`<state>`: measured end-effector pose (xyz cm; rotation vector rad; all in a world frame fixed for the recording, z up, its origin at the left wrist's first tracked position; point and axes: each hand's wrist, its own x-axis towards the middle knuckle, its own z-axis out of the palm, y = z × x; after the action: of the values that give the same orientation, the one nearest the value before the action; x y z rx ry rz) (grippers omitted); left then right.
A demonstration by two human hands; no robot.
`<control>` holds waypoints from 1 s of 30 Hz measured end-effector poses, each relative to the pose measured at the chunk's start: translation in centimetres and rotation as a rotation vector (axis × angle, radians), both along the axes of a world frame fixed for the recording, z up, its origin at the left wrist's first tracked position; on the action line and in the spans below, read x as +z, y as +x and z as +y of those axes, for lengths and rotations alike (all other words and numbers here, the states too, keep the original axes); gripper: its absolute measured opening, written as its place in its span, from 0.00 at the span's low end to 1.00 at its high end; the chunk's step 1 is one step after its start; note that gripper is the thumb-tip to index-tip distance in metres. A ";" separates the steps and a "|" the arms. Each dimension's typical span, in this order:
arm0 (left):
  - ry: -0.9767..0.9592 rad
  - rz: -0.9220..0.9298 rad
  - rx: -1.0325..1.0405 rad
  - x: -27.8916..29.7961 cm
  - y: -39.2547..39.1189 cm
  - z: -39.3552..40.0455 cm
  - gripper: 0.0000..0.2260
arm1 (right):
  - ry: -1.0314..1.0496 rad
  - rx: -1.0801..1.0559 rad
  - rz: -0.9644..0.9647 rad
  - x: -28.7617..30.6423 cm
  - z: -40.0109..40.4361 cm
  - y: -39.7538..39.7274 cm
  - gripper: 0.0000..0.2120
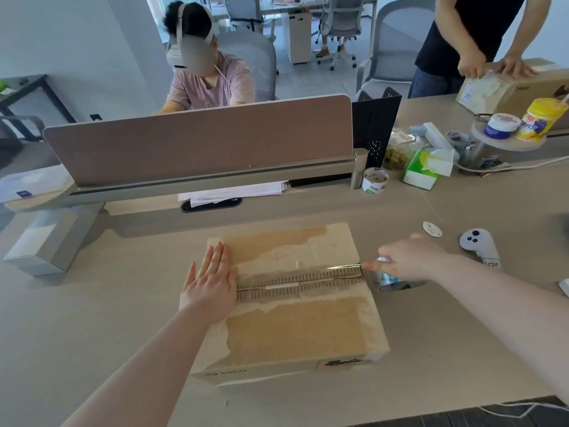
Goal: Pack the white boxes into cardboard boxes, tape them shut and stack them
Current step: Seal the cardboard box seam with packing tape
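Observation:
A closed cardboard box lies on the desk in front of me, its top paper torn along the centre seam so the corrugation shows. My left hand presses flat, fingers straight, on the left end of that seam. My right hand grips a roll of clear tape just past the box's right edge, thumb pointing at the seam. A strip of clear tape stretches from the roll leftward over the seam. No white boxes are visible.
A second tape roll stands by the divider. A white controller and small white disc lie to the right. Tissue box, jars and clutter sit far right. Two people are across the desk; one handles another cardboard box.

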<state>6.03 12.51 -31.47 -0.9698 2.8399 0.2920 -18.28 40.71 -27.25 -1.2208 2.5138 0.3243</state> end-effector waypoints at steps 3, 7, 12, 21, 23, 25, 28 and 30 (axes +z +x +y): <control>-0.021 -0.025 -0.014 0.1 -0.1 0.1 0.25 | -0.020 -0.005 -0.004 -0.4 0.1 0.1 0.28; -0.132 -0.125 -0.069 0.9 -0.8 -0.2 0.26 | -0.073 -0.014 -0.029 -0.8 0.2 -0.5 0.29; -0.179 -0.013 -0.104 3.0 -4.2 1.7 0.25 | -0.115 -0.033 -0.077 -1.9 -0.2 -0.8 0.28; 0.074 0.025 -0.492 1.5 -13.3 12.4 0.26 | -0.266 -0.234 -0.318 -5.6 1.3 -1.7 0.24; 0.049 0.012 -0.516 0.7 -14.0 12.8 0.26 | -0.285 -0.286 -0.436 -5.9 2.3 -2.1 0.22; 0.024 -0.005 -0.509 0.0 -14.3 12.8 0.27 | -0.315 -0.327 -0.560 -6.1 3.1 -2.5 0.21; -0.008 -0.015 -0.506 -0.1 -14.5 12.9 0.27 | -0.367 -0.383 -0.620 -6.9 3.4 -3.0 0.22; -0.015 -0.016 -0.514 -0.1 -14.5 13.0 0.27 | -0.361 -0.360 -0.556 -7.7 3.4 -3.1 0.23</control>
<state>-8.49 25.46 -31.59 -0.2169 2.9450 0.2015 -21.34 44.09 -34.97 -0.7900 2.2707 -0.5074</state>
